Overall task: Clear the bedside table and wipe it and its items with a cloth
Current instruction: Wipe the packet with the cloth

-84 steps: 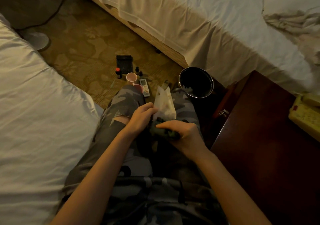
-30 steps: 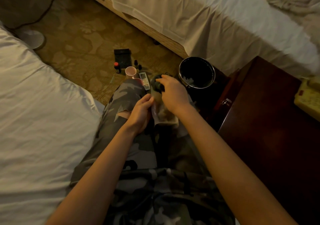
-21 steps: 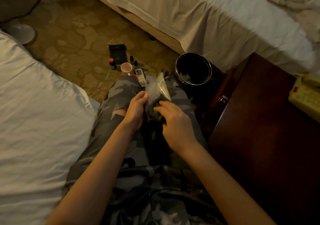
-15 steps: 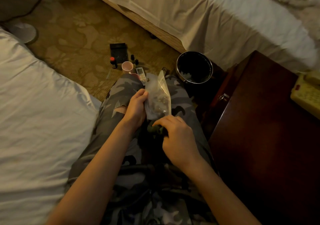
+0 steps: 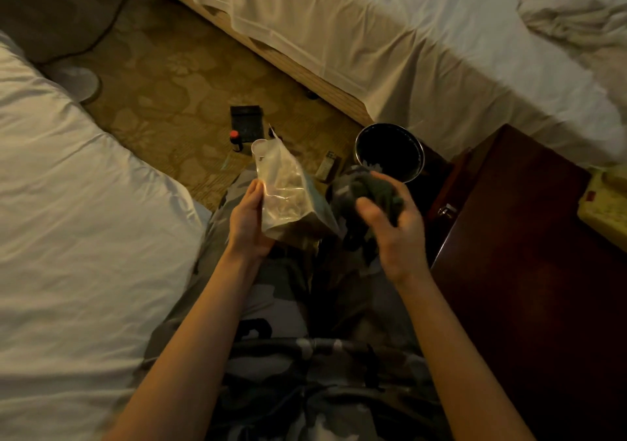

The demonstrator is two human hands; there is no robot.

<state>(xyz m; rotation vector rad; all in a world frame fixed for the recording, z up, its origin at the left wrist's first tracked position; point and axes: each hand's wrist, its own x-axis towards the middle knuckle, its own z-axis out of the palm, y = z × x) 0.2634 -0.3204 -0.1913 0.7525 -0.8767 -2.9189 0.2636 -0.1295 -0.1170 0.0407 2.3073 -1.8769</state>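
My left hand (image 5: 247, 221) holds a clear plastic pouch (image 5: 288, 191) upright over my lap, gripping its left edge and base. Just to its right, my right hand (image 5: 390, 223) grips a bunched dark green cloth (image 5: 375, 191), lifted off the pouch. The dark wooden bedside table (image 5: 529, 271) stands at the right, with a yellowish telephone (image 5: 607, 203) at its far edge. On the carpet ahead lie a black flat case (image 5: 247, 122), a small red-capped bottle (image 5: 235, 140) and a small box (image 5: 327, 166).
A round black bin (image 5: 389, 151) stands between my knee and the table. White beds flank me, one on the left (image 5: 68, 220) and one across the top right (image 5: 441, 50). A fan base (image 5: 76, 82) and cable sit on the patterned carpet at top left.
My left hand has raised and turned the pouch to the left. My right hand has pulled the cloth off it and moved right, toward the bin.
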